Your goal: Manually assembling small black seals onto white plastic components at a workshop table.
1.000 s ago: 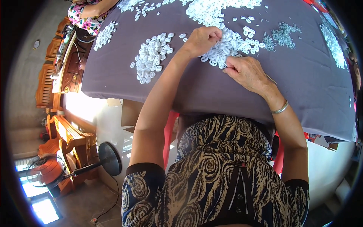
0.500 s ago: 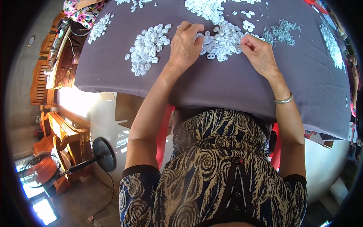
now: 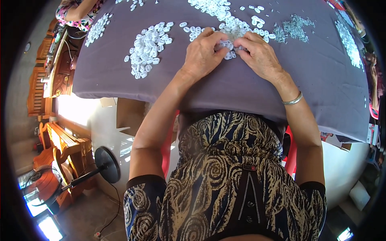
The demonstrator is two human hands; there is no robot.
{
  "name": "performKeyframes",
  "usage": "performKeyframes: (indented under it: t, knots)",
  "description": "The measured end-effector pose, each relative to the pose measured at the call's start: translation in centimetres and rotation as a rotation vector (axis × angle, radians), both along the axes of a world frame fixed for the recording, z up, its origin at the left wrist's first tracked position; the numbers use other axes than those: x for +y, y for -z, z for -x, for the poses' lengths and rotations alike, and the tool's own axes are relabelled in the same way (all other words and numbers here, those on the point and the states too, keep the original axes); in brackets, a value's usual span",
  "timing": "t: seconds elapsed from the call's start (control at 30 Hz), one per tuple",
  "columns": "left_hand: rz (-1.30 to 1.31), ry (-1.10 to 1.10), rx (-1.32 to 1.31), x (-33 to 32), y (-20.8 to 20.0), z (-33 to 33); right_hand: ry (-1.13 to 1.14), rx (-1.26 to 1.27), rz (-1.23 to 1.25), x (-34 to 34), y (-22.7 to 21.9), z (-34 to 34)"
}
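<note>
Both hands met over a heap of small white plastic pieces [image 3: 231, 34] on the purple-draped desk [image 3: 241, 88]: left hand [image 3: 203, 54] and right hand [image 3: 259, 56], fingertips pinching pieces between them. Another pile [image 3: 146, 48] lay well to the left.

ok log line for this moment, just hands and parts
left hand: on white parts | right hand: on same pile, fingertips meeting left | surface: grey cloth | second pile: untouched

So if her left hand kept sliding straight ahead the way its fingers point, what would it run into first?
Probably the small white pieces heaped just past the left hand, on the grey cloth; its fingers seem to touch the heap's near edge.
</note>
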State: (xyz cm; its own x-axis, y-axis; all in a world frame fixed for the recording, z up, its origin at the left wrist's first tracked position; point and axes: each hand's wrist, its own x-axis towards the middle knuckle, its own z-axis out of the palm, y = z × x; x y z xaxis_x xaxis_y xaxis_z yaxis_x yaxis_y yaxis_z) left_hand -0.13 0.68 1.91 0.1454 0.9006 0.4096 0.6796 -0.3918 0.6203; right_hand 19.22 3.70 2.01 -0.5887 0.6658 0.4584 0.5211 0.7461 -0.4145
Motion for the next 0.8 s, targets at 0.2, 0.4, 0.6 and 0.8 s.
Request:
performKeyframes:
  t: [0.2,0.4,0.6,0.8]
  knots:
    - [-0.103,-0.028,-0.007,0.8,0.2,0.4,0.063,-0.006,0.035,0.3,-0.1,-0.8]
    - [-0.175,0.012,-0.103,-0.6,-1.0,-1.2,0.037,0.008,0.142,0.8,-1.1,-1.8]
    - [-0.167,-0.026,-0.270,-1.7,-0.6,-3.3,0.040,-0.036,0.043,0.6,-1.1,-1.9]
    - [0.015,-0.010,-0.582,-2.4,1.2,-5.1,0.001,-0.040,0.060,0.7,0.0,-1.5]
